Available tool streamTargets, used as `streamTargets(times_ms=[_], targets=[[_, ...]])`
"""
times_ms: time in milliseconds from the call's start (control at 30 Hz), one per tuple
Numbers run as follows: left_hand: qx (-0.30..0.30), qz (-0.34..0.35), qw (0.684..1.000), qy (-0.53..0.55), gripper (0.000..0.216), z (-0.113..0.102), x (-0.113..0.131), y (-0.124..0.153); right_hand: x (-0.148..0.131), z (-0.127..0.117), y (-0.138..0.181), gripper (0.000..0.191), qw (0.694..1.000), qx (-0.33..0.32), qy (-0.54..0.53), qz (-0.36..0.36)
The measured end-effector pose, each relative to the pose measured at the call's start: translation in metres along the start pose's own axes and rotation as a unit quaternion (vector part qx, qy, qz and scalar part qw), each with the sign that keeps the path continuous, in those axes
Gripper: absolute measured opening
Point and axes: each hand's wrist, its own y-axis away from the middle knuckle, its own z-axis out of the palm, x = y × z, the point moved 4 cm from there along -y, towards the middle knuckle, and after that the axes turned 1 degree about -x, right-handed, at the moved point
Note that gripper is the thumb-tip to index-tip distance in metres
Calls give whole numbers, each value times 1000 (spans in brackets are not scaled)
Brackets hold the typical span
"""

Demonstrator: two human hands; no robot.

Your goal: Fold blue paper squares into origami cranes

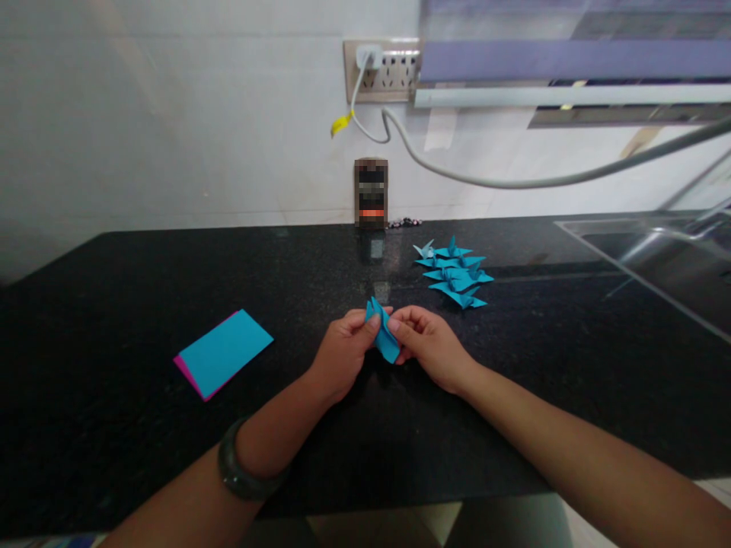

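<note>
I can't read a single word, number or brand from where I'm standing. The upright dark object [371, 192] against the wall [171, 144] breaks up into coarse blocks, an orange-red band low down and a paler one above, so any lettering on its face is past making out. The little yellow tag [342, 123] on the cable [508, 183] is too small and blurred for me to tell whether it bears print. On the white plug [368, 55] and the socket panel [394, 93], any markings are likewise too small to read.
</note>
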Motion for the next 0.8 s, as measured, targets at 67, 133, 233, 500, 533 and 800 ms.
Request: streamTargets(times_ms=[67,133,233,500,533,800], targets=[[11,29,998,-50,26,-1,4,0,1,2,0,35,1000,-15,24,8],[13,49,994,-93,23,-2,8,0,0,3,0,36,999,-14,42,6],[-8,65,989,-133,23,-1,11,0,-2,0,0,34,998,5,63,-2],[41,70,983,-162,16,-7,12,1,-7,-8,0,28,994,4,109,10],[45,60,984,-159,17,-7,12,1,-7,-9,0,27,993,6,114,12],[20,-17,996,-90,19,-2,5,2,-5,-14,-2,26,991,5,130,4]])
